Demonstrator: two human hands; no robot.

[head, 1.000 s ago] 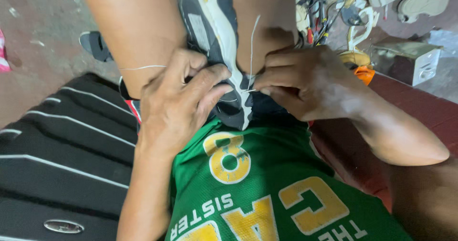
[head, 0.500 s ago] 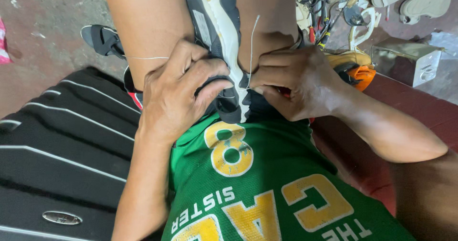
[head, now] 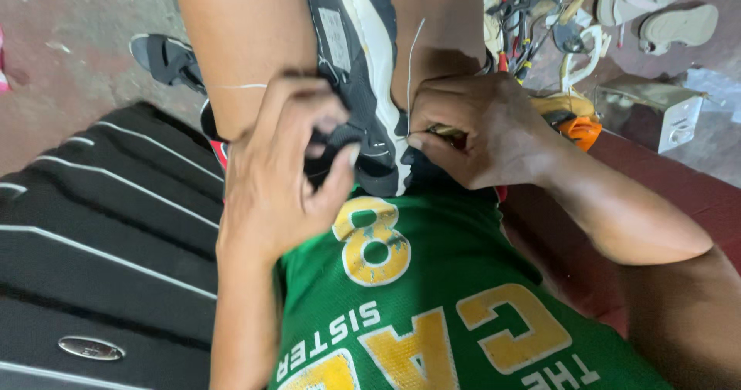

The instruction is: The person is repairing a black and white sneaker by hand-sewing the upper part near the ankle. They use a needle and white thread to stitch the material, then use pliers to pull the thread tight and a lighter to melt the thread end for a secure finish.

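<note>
A black, grey and white sports shoe [head: 356, 66] is clamped sole-up between my knees, its heel end near my green jersey. My left hand [head: 282, 170] grips the black upper at the shoe's heel, fingers curled over it. My right hand [head: 482, 131] pinches a small tool with a yellowish handle [head: 446, 131] against the white sole edge. A thin white thread [head: 411, 58] rises from that spot, and another strand lies across my left thigh.
A black ribbed case with white stripes [head: 93, 266] lies at my left. A black sandal [head: 166, 58] sits on the floor behind it. Tools [head: 532, 20], pale sandals [head: 656, 12], an orange object [head: 579, 128] and a small box [head: 656, 116] lie at upper right.
My left hand has shifted its grip lower on the shoe's heel and is blurred with motion. My right hand stays at the sole edge with the thread.
</note>
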